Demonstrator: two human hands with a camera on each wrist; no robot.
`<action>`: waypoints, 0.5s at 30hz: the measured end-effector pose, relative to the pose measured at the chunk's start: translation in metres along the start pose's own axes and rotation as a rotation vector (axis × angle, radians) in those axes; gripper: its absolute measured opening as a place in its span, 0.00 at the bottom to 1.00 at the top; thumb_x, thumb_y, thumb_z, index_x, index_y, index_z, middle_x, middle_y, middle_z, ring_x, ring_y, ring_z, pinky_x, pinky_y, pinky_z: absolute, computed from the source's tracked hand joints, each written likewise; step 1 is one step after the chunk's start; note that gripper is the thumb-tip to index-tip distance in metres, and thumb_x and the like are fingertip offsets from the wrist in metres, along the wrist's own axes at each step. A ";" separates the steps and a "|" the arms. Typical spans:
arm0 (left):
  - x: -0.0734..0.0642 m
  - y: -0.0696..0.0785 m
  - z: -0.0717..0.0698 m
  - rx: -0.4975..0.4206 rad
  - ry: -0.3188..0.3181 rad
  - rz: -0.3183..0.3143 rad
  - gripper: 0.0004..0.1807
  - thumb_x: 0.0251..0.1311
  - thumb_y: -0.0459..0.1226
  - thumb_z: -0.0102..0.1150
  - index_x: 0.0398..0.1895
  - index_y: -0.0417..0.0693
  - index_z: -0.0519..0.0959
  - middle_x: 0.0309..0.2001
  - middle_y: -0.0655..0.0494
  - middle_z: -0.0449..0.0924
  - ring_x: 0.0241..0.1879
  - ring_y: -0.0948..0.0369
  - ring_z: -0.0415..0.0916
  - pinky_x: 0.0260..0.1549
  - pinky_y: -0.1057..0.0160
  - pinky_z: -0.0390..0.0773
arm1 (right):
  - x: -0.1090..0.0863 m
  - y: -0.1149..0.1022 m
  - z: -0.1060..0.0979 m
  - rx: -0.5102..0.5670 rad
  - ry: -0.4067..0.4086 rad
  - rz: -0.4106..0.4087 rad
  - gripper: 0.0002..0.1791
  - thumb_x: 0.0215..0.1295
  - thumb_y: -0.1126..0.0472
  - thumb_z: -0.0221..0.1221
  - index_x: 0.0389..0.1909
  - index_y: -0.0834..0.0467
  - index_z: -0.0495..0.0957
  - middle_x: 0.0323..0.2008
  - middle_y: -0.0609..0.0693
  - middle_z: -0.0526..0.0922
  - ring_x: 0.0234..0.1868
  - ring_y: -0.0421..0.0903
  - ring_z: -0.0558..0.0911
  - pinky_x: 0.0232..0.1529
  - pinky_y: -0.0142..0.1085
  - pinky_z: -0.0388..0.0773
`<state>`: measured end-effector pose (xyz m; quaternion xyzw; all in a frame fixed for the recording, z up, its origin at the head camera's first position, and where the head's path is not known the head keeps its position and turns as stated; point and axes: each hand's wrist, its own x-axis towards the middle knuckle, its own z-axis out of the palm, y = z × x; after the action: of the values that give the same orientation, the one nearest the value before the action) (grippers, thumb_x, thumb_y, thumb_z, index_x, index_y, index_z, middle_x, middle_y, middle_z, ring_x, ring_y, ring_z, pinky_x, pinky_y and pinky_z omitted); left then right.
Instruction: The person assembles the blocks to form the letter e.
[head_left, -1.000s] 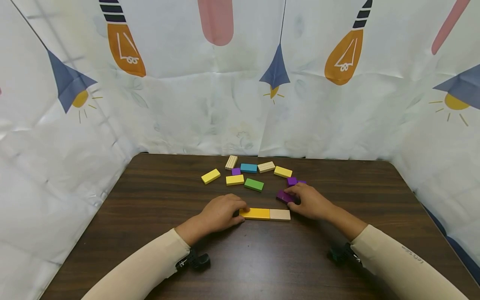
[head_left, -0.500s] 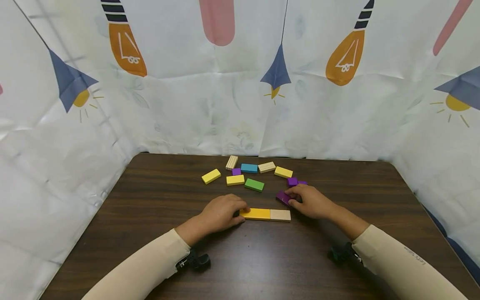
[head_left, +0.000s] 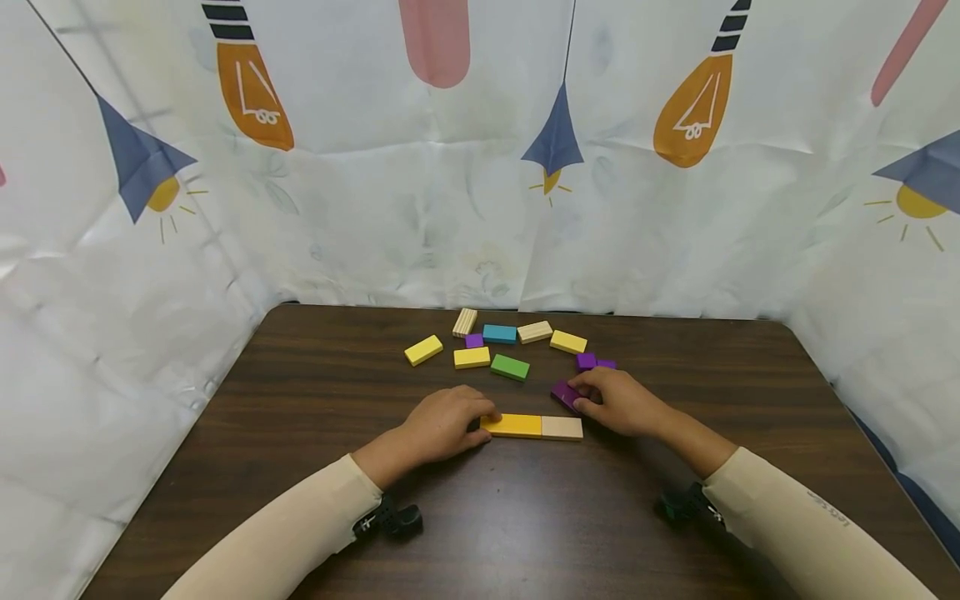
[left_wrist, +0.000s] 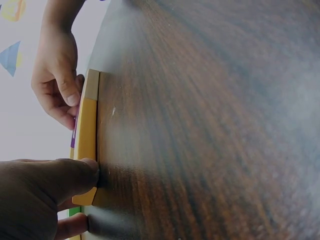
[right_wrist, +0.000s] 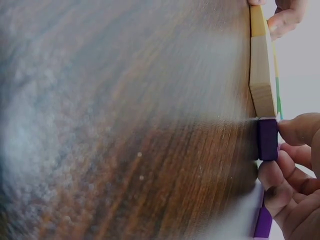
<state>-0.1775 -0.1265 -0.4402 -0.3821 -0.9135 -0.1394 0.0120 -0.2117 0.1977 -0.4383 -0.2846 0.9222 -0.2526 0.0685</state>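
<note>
My left hand (head_left: 444,423) pinches the left end of a yellow-orange block (head_left: 517,426) lying flat on the table. In the left wrist view its thumb (left_wrist: 82,172) lies along the near side of that block. A plain wood block (head_left: 562,428) touches its right end, forming one straight row. Just behind the row, my right hand (head_left: 621,403) holds a dark purple block (head_left: 562,395) between thumb and fingers. The right wrist view shows this purple block (right_wrist: 268,140) low at the tabletop, beyond the plain block (right_wrist: 262,70). The right fingers partly cover it.
Behind the hands lie loose blocks: green (head_left: 510,367), yellow (head_left: 472,357), blue (head_left: 499,333), plain wood (head_left: 535,332) and small purple ones (head_left: 586,362). A dark wooden table (head_left: 480,517) carries everything. A printed white curtain (head_left: 420,233) hangs behind its far edge.
My right thumb has moved from beside the plain block's end to the purple block, which has shifted slightly left. The left hand and the row stay put.
</note>
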 end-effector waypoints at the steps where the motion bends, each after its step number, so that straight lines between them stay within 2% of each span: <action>1: 0.000 0.000 0.000 0.000 -0.002 -0.001 0.12 0.63 0.43 0.71 0.49 0.54 0.86 0.45 0.61 0.84 0.49 0.59 0.79 0.49 0.55 0.80 | 0.000 0.000 0.000 0.002 0.000 0.000 0.16 0.69 0.62 0.65 0.55 0.63 0.83 0.43 0.48 0.84 0.42 0.42 0.81 0.45 0.43 0.80; 15: 0.001 0.000 -0.001 -0.006 -0.008 -0.009 0.12 0.63 0.43 0.71 0.49 0.55 0.86 0.46 0.61 0.85 0.50 0.59 0.79 0.50 0.55 0.80 | 0.001 0.000 0.000 0.025 -0.015 0.021 0.16 0.69 0.61 0.65 0.55 0.62 0.82 0.43 0.48 0.84 0.43 0.42 0.81 0.45 0.42 0.80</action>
<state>-0.1783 -0.1260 -0.4389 -0.3784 -0.9149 -0.1405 0.0064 -0.2121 0.1973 -0.4379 -0.2761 0.9214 -0.2612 0.0813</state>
